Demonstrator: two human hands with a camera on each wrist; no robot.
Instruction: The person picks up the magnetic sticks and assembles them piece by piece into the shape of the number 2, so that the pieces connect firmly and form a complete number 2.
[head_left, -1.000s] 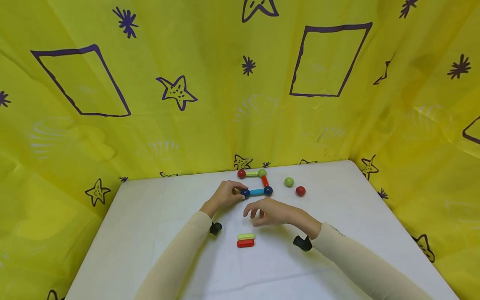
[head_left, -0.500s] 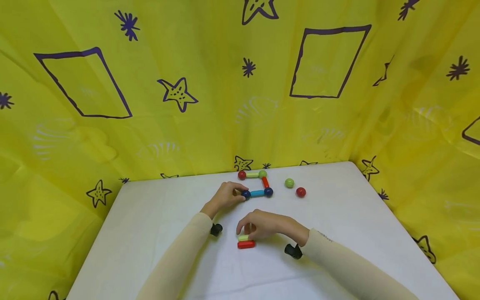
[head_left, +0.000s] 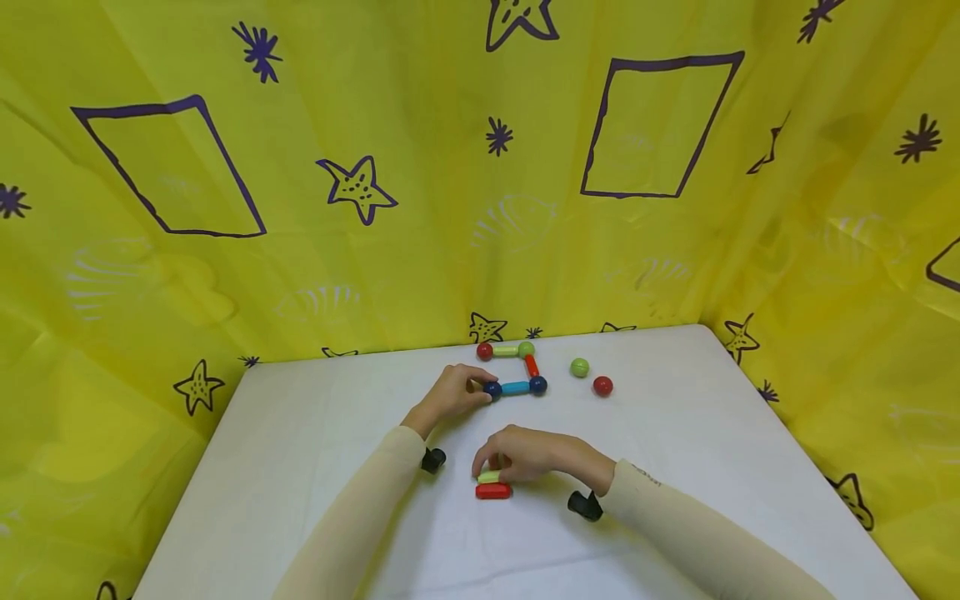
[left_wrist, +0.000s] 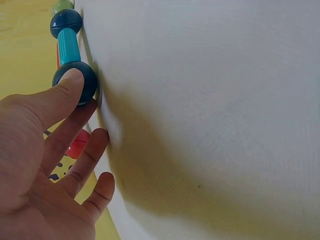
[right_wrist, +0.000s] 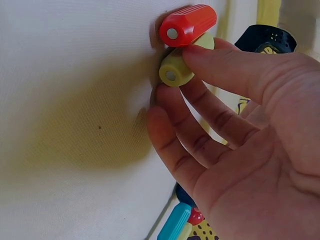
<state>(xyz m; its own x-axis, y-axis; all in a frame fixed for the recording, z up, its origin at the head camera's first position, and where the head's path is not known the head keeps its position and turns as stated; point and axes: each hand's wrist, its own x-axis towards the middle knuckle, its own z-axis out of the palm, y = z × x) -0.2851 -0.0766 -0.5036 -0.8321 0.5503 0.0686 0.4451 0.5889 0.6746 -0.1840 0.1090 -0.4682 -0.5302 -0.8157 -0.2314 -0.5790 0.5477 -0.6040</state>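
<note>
My left hand (head_left: 452,392) pinches a dark blue ball (left_wrist: 89,86) between thumb and fingertips. This ball ends a chain of magnetic rods and balls: a light blue rod (head_left: 515,388), another dark blue ball (head_left: 537,385), a red rod (head_left: 532,366), a green ball (head_left: 527,350), a pale green rod (head_left: 506,352) and a red ball (head_left: 485,351). Nearer, my right hand (head_left: 521,452) pinches a loose pale green magnetic rod (right_wrist: 172,69), thumb on one side and fingers behind. A loose red magnetic rod (right_wrist: 189,25) lies right beside it.
Right of the chain lie a loose green ball (head_left: 580,367) and a loose red ball (head_left: 603,386). Yellow patterned curtain (head_left: 420,250) hangs behind the white table (head_left: 675,467) and along its sides. A dark camera (head_left: 585,505) is strapped below the right wrist.
My right hand has come down and toward me from near the chain and taken hold of the pale green rod. The left hand stays on its dark blue ball.
</note>
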